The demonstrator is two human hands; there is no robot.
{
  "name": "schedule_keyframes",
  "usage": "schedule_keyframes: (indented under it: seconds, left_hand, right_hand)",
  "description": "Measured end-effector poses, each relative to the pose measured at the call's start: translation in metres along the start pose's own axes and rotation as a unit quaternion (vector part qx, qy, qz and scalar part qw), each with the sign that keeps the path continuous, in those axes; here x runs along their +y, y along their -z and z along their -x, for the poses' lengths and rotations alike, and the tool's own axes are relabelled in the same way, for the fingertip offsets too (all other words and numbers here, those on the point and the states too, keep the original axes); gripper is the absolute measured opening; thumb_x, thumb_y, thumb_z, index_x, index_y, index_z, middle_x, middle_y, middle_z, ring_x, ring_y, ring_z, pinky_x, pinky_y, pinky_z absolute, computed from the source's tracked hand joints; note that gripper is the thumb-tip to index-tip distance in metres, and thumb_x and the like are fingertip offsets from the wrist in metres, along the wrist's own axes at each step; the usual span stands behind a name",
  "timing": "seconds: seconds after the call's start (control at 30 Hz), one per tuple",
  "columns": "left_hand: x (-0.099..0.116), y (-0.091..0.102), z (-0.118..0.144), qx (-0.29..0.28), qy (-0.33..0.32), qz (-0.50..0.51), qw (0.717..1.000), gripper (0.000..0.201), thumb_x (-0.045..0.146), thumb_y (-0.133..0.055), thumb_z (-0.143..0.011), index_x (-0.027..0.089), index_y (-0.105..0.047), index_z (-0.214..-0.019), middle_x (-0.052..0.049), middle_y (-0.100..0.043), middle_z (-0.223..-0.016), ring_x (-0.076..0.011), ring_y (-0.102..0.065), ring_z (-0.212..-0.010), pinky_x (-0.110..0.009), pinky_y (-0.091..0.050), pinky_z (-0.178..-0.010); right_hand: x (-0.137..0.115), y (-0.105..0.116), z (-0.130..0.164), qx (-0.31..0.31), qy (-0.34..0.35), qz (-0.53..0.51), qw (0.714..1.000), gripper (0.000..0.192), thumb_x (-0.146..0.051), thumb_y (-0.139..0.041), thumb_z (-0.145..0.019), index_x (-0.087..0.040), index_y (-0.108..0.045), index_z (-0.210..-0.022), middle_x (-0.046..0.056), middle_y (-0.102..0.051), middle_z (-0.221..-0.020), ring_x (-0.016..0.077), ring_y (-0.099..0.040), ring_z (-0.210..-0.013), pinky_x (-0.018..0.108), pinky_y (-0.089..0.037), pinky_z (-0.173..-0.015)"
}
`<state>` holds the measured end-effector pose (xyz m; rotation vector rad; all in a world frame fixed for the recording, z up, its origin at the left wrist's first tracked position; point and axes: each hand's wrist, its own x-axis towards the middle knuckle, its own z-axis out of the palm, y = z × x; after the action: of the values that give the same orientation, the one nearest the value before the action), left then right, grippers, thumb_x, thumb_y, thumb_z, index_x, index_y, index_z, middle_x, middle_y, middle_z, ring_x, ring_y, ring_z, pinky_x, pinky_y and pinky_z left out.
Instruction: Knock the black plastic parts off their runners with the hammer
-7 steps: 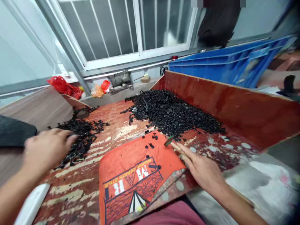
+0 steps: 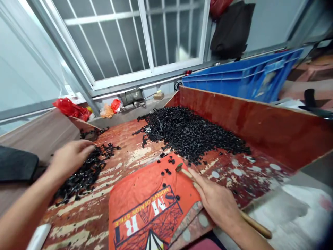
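Note:
My left hand (image 2: 71, 156) is over the left heap of small black pieces (image 2: 87, 173), its fingers and thumb loosely apart and nothing visible in them. My right hand (image 2: 218, 198) is closed round a wooden-handled tool (image 2: 256, 224). The tool's small greenish head pokes out past the fingers, above an orange cloth (image 2: 132, 198) printed with letters. Several black round-headed pieces (image 2: 166, 172) lie loose on the cloth near that head. Farther back, a larger heap of black pieces (image 2: 189, 132) spreads over the worn red tabletop (image 2: 114, 135).
A red board wall (image 2: 249, 118) borders the table on the right, with a blue crate (image 2: 234, 81) behind it. Red plastic bags (image 2: 73, 108) lie at the back left. A dark padded object (image 2: 17, 163) juts in at left; a white object (image 2: 40, 236) lies at the near left.
My left hand has moved rightward and up over the left heap. My right hand has shifted the tool slightly left, showing more of its handle. The camera view has tilted a little.

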<state>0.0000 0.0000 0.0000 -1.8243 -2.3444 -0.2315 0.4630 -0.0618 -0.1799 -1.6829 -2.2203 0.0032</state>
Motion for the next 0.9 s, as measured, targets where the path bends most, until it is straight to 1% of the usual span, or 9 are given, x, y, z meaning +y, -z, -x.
schedule_keyframes:
  seconds: [0.03, 0.13, 0.17, 0.23, 0.37, 0.5, 0.63, 0.77, 0.9]
  left_hand:
    - [0.026, -0.018, -0.007, -0.066, -0.059, 0.053, 0.995, 0.038, 0.040, -0.045, -0.088, 0.020, -0.069, -0.109, -0.003, -0.071, -0.119, -0.0230, -0.062, -0.109, -0.031, -0.043, -0.097]
    - [0.104, -0.084, -0.031, -0.129, -0.111, 0.091, 0.981, 0.030, 0.032, -0.053, -0.085, 0.022, -0.072, -0.106, -0.002, -0.075, -0.110, -0.0190, -0.067, -0.099, -0.024, -0.047, -0.088]
    - [0.126, -0.105, -0.041, -0.133, -0.114, 0.095, 0.980, 0.029, 0.030, -0.055, -0.084, 0.022, -0.072, -0.106, -0.003, -0.075, -0.107, -0.0188, -0.068, -0.096, -0.023, -0.048, -0.085]
    - [0.159, -0.137, -0.062, -0.122, -0.107, 0.098, 0.982, 0.036, 0.028, -0.058, -0.083, 0.022, -0.068, -0.117, -0.005, -0.073, -0.115, -0.0196, -0.067, -0.102, -0.024, -0.048, -0.086]
    - [0.197, -0.171, -0.102, -0.077, -0.075, 0.088, 0.990, 0.054, 0.028, -0.058, -0.084, 0.021, -0.052, -0.137, -0.014, -0.057, -0.138, -0.0255, -0.057, -0.121, -0.032, -0.045, -0.095]
    - [0.205, -0.186, -0.113, -0.068, -0.086, 0.078, 0.991, 0.048, 0.032, -0.056, -0.086, 0.019, -0.055, -0.132, -0.016, -0.058, -0.132, -0.0280, -0.058, -0.118, -0.036, -0.045, -0.095]
    - [0.187, -0.192, -0.089, -0.066, -0.143, 0.066, 0.985, 0.027, 0.026, -0.055, -0.085, 0.017, -0.065, -0.109, -0.014, -0.065, -0.117, -0.0254, -0.060, -0.108, -0.033, -0.044, -0.092]
    - [0.158, -0.184, -0.057, -0.079, -0.180, 0.057, 0.979, 0.016, 0.028, -0.053, -0.086, 0.020, -0.067, -0.087, -0.008, -0.069, -0.097, -0.0220, -0.063, -0.092, -0.029, -0.044, -0.082]
    - [0.137, -0.165, -0.036, -0.061, -0.157, 0.054, 0.984, 0.019, 0.031, -0.050, -0.087, 0.021, -0.066, -0.087, -0.007, -0.071, -0.097, -0.0231, -0.063, -0.094, -0.029, -0.043, -0.080]
  right_hand:
    - [-0.003, -0.003, 0.000, 0.005, 0.006, 0.016, 1.000, 0.055, -0.021, -0.044, -0.100, -0.033, -0.032, -0.153, 0.003, -0.072, -0.110, 0.0202, -0.072, -0.078, 0.030, -0.057, -0.065]
    - [-0.007, -0.011, 0.000, 0.015, 0.011, 0.065, 0.998, 0.062, -0.017, -0.048, -0.097, -0.032, -0.028, -0.154, 0.002, -0.070, -0.093, 0.0181, -0.069, -0.067, 0.027, -0.053, -0.057]
    - [-0.007, -0.012, -0.001, 0.018, 0.014, 0.079, 0.997, 0.065, -0.015, -0.049, -0.096, -0.032, -0.028, -0.154, 0.001, -0.069, -0.090, 0.0176, -0.068, -0.065, 0.026, -0.052, -0.056]
    - [-0.007, -0.014, -0.001, 0.023, 0.021, 0.106, 0.994, 0.072, -0.008, -0.054, -0.090, -0.031, -0.030, -0.154, 0.001, -0.066, -0.086, 0.0173, -0.067, -0.065, 0.026, -0.050, -0.056]
    - [-0.010, -0.015, -0.001, 0.023, 0.023, 0.138, 0.990, 0.078, -0.002, -0.059, -0.082, -0.028, -0.036, -0.152, 0.001, -0.063, -0.081, 0.0177, -0.065, -0.062, 0.029, -0.049, -0.058]
    - [-0.012, -0.015, -0.001, 0.012, 0.015, 0.148, 0.989, 0.078, -0.002, -0.058, -0.083, -0.029, -0.034, -0.153, 0.001, -0.062, -0.082, 0.0182, -0.064, -0.063, 0.031, -0.048, -0.059]
    - [-0.014, -0.013, -0.002, -0.007, 0.006, 0.152, 0.988, 0.075, -0.003, -0.057, -0.085, -0.029, -0.035, -0.152, 0.001, -0.062, -0.083, 0.0186, -0.064, -0.065, 0.032, -0.047, -0.060]
    - [-0.015, -0.008, -0.001, -0.022, 0.005, 0.147, 0.989, 0.069, -0.007, -0.056, -0.089, -0.029, -0.037, -0.151, 0.001, -0.062, -0.083, 0.0195, -0.065, -0.066, 0.033, -0.047, -0.060]
    - [-0.017, -0.003, -0.003, -0.040, -0.009, 0.142, 0.989, 0.061, -0.010, -0.052, -0.094, -0.030, -0.038, -0.150, 0.000, -0.063, -0.082, 0.0200, -0.066, -0.066, 0.032, -0.045, -0.057]
